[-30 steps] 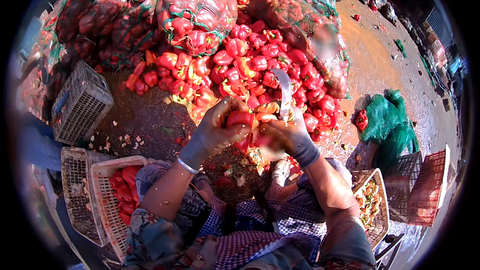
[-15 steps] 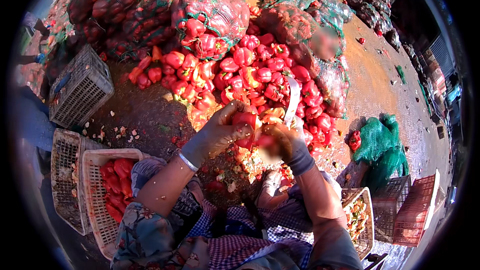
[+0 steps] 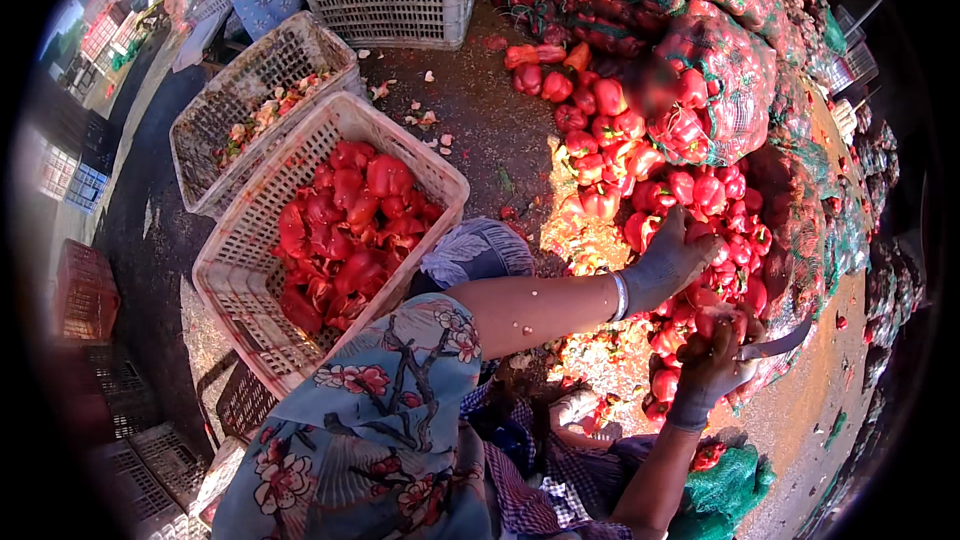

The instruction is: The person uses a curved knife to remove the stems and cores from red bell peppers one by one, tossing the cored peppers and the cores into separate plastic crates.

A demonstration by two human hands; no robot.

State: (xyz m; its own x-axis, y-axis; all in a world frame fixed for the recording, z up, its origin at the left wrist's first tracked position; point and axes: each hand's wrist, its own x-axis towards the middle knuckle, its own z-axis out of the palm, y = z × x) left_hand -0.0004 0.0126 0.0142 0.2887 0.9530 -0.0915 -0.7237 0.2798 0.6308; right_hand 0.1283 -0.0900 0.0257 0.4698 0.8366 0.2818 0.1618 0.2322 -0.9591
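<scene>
Since the frame half a second ago: view has swung left; the crates at that side sit farther into the picture. Left hand [image 3: 660, 270] and right hand [image 3: 712, 368], earlier together on one pepper, are now apart, both over the pile.

Left to right:
- Red crate [image 3: 85, 285] at far left, on the ground.
- Dirty crate [image 3: 235, 85] with pale and red scraps inside, just beside the next.
- Pale crate [image 3: 245, 255], tilted in view, part filled with cut peppers [image 3: 345, 230].
- Grey crate [image 3: 390, 5], above, near the dirty one.
- Flowered sleeve [image 3: 385, 400] in front; left forearm reaches right from it.
- Pepper pile [image 3: 600, 145]: red, mostly whole, on the ground, under and around the hands.
- Left hand: gloved, fingers at the peppers; cannot tell whether closed on one.
- Right hand: gloved, grasping a knife [image 3: 785, 342], curved blade outward to the right. A red pepper shows at its fingers; hold on it unclear.
- Green net [image 3: 730, 485], below the right hand.
- Net bag [image 3: 740, 70] of peppers, resting against the pile.
</scene>
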